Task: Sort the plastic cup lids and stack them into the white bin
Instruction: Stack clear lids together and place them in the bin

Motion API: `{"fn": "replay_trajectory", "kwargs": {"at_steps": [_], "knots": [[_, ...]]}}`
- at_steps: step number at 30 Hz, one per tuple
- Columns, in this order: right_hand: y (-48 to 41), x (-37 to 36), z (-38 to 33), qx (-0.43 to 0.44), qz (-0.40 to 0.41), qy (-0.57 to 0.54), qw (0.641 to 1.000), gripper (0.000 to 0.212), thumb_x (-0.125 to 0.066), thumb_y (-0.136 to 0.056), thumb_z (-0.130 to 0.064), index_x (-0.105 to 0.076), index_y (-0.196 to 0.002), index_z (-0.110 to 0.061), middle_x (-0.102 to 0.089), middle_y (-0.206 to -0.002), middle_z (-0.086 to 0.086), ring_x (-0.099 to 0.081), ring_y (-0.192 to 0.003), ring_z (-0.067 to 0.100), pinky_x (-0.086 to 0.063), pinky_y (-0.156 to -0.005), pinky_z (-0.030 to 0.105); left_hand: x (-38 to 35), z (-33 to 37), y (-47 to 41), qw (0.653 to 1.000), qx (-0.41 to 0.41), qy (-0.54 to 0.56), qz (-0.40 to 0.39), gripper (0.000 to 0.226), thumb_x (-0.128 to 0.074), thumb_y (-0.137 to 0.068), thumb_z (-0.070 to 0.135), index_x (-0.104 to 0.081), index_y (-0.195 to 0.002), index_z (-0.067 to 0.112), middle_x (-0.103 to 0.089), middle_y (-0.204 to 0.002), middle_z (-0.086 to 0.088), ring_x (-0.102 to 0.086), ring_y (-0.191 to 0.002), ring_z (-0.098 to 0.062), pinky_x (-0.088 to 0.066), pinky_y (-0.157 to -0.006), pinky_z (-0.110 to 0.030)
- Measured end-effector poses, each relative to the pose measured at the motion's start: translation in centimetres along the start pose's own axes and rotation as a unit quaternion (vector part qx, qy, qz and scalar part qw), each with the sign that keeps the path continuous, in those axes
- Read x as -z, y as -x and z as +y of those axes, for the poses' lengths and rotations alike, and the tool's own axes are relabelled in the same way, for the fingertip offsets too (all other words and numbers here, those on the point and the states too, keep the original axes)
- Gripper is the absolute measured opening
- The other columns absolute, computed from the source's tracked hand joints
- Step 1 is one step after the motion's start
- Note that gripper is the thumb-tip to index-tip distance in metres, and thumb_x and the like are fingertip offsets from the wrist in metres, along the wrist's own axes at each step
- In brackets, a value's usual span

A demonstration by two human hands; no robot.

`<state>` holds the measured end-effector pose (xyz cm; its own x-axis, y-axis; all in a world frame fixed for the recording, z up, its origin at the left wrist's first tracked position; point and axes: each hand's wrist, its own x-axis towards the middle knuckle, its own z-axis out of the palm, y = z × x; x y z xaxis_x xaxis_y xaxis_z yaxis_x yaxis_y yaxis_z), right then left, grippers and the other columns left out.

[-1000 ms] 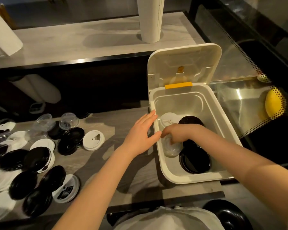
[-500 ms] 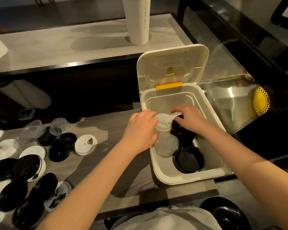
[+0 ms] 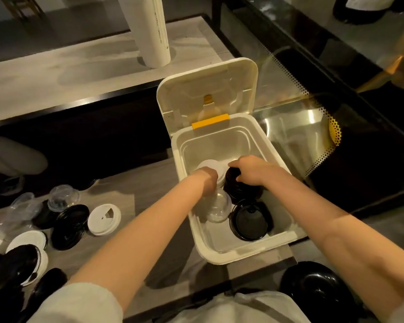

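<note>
Hands both down in the white bin (image 3: 243,254) — R hand (image 3: 250,170) curls round the black lid stack (image 3: 241,193), L hand (image 3: 207,179) on the white lids (image 3: 211,164), grip can't tell. Loose lids (image 3: 69,227) lie on counter (image 3: 131,199), left.

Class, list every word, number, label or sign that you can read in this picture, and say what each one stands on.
None can be read.
Down the side of the white tube on the far counter: small dark print, too blurred to read.
On the white bin, its yellow latch and the white lid on the table: no lettering shows.
</note>
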<state>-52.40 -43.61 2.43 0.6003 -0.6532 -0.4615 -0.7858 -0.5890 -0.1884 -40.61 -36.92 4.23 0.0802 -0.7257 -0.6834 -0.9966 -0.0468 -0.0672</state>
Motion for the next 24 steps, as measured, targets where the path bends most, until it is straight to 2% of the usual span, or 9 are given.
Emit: {"fn": "replay_trajectory", "kwargs": {"at_steps": [2, 4, 6, 10, 13, 17, 19, 21, 24], "knots": [[0.1, -0.1, -0.1, -0.003, 0.001, -0.006, 1.0, 0.044, -0.049, -0.093, -0.011, -0.046, -0.136, -0.015, -0.047, -0.137, 0.013, -0.046, -0.125, 0.029, -0.042, -0.1, 0.038, 0.1, -0.1, 0.2, 1.0, 0.005, 0.001, 0.012, 0.034, -0.044, -0.096, 0.008, -0.05, -0.127, -0.001, -0.052, -0.101, -0.013, -0.047, -0.096, -0.022, -0.039, -0.094, -0.028], [0.2, -0.2, -0.2, -0.002, 0.005, -0.008, 1.0, 0.045, -0.049, -0.093, -0.011, -0.046, -0.137, -0.016, -0.047, -0.137, 0.012, -0.046, -0.126, 0.029, -0.042, -0.101, 0.037, 0.3, 0.1, 0.2, 0.999, -0.005, 0.017, 0.042, 0.031, -0.044, -0.095, 0.005, -0.052, -0.124, -0.001, -0.042, -0.079, -0.007, -0.039, -0.09, -0.018, -0.039, -0.083, -0.025], [0.3, -0.3, -0.2, 0.002, 0.004, -0.008, 1.0, 0.049, -0.051, -0.092, -0.013, -0.042, -0.14, -0.019, -0.046, -0.139, 0.012, -0.045, -0.127, 0.029, -0.041, -0.102, 0.038, 0.6, 0.3, 0.3, 0.998, -0.02, 0.007, 0.056, 0.03, -0.045, -0.095, 0.005, -0.053, -0.124, -0.001, -0.035, -0.071, -0.004, -0.039, -0.088, -0.017, -0.035, -0.074, -0.021], [0.3, -0.4, -0.1, 0.0, -0.011, -0.012, 1.0, 0.055, -0.052, -0.093, -0.017, -0.034, -0.144, -0.022, -0.04, -0.142, 0.012, -0.043, -0.128, 0.031, -0.04, -0.103, 0.039, 0.6, 0.0, 0.5, 0.997, -0.027, -0.013, 0.066, 0.032, -0.054, -0.093, 0.015, -0.055, -0.122, 0.001, -0.051, -0.097, -0.011, -0.043, -0.086, -0.019, -0.042, -0.079, -0.027], [0.8, -0.1, -0.2, -0.004, 0.007, -0.042, 0.999, 0.059, -0.052, -0.094, -0.022, -0.027, -0.147, -0.023, -0.037, -0.144, 0.008, -0.04, -0.13, 0.029, -0.039, -0.104, 0.036, 0.3, -1.0, 0.7, 0.992, -0.012, 0.041, 0.12, 0.031, -0.051, -0.093, 0.022, -0.051, -0.118, 0.004, -0.055, -0.112, -0.012, -0.053, -0.096, -0.026, -0.044, -0.079, -0.032], [2.1, 1.1, -1.4, 0.024, 0.096, -0.109, 0.989, 0.059, -0.053, -0.094, -0.028, -0.029, -0.147, -0.023, -0.032, -0.151, 0.002, -0.031, -0.137, 0.022, -0.03, -0.107, 0.031, -1.1, -3.9, 2.8, 0.936, -0.028, 0.134, 0.323, 0.035, -0.052, -0.091, 0.03, -0.054, -0.116, 0.006, -0.055, -0.115, -0.009, -0.05, -0.111, -0.027, -0.046, -0.088, -0.038], [2.5, 1.8, -2.8, 0.051, 0.148, -0.124, 0.98, 0.056, -0.055, -0.093, -0.027, -0.034, -0.144, -0.021, -0.036, -0.148, 0.002, -0.031, -0.136, 0.023, -0.028, -0.108, 0.032, -2.1, -5.7, 4.3, 0.905, -0.021, 0.161, 0.394, 0.035, -0.053, -0.089, 0.029, -0.058, -0.115, 0.005, -0.057, -0.119, -0.008, -0.049, -0.116, -0.026, -0.043, -0.095, -0.039], [2.5, 2.4, -4.8, 0.085, 0.199, -0.136, 0.967, 0.05, -0.055, -0.092, -0.024, -0.042, -0.139, -0.019, -0.044, -0.141, 0.003, -0.036, -0.132, 0.024, -0.03, -0.105, 0.032, -3.2, -7.5, 5.7, 0.882, 0.008, 0.181, 0.435, 0.038, -0.055, -0.089, 0.029, -0.058, -0.12, 0.008, -0.056, -0.126, -0.007, -0.046, -0.123, -0.024, -0.037, -0.101, -0.037], [2.3, 3.0, -8.6, 0.151, 0.254, -0.12, 0.948, 0.04, -0.056, -0.091, -0.021, -0.053, -0.13, -0.015, -0.054, -0.129, 0.006, -0.045, -0.123, 0.025, -0.033, -0.098, 0.028, -5.5, -10.5, 8.0, 0.871, 0.068, 0.221, 0.434, 0.045, -0.051, -0.093, 0.032, -0.05, -0.133, 0.01, -0.045, -0.142, -0.004, -0.034, -0.135, -0.02, -0.026, -0.111, -0.033]]}}
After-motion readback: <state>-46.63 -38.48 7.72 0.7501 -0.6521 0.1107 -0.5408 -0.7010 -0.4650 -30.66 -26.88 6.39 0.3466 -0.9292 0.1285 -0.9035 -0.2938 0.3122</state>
